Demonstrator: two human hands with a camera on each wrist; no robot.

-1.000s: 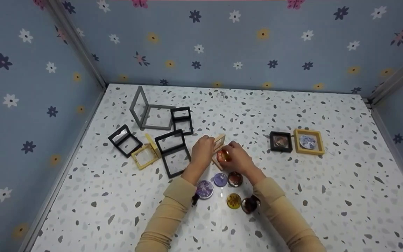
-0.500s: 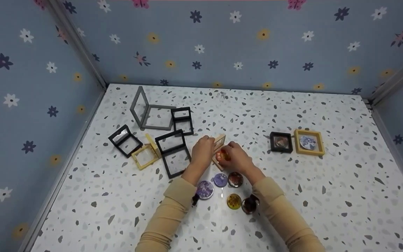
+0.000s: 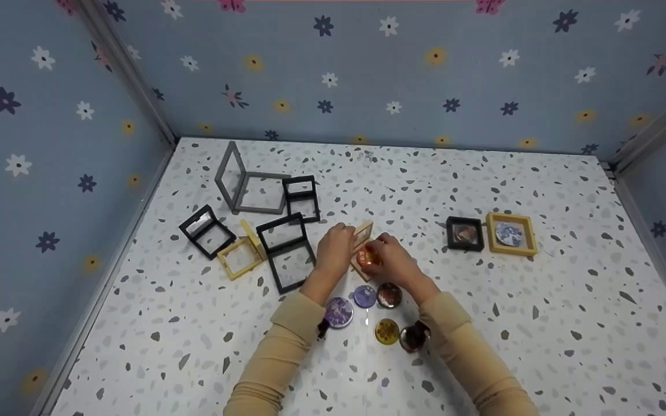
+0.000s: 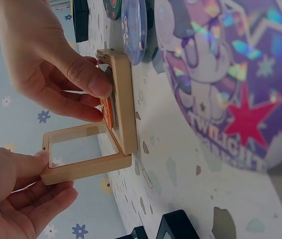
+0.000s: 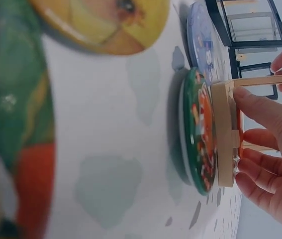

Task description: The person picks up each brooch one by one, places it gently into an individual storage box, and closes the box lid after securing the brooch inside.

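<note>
A small tan hinged frame [image 4: 123, 107] stands open on the table, its windowed lid [image 4: 81, 144] tilted up. My left hand [image 3: 336, 248] pinches that lid between thumb and fingers. Inside the frame's base, my right hand [image 3: 396, 263] holds a round orange-red button badge [image 3: 366, 257] by its edge; in the right wrist view the fingers hide most of it. Close in front of the frame lie a purple-blue badge [image 3: 365, 296] and a dark red-green one [image 3: 389, 295]. A larger purple badge [image 3: 339, 312] rests near my left forearm.
A yellow badge [image 3: 387, 331] and a dark badge [image 3: 413, 338] lie nearer me. Opened frames stand left: grey [image 3: 261, 211], yellow [image 3: 235, 271] and several black, including a large one [image 3: 292, 287]. At right sit a black frame [image 3: 465, 248] and a yellow frame [image 3: 512, 250], each holding a badge.
The orange-red badge has shifted slightly left and changed its tilt in the frame's base under my right fingers. The left hand and lid have stayed in place.
</note>
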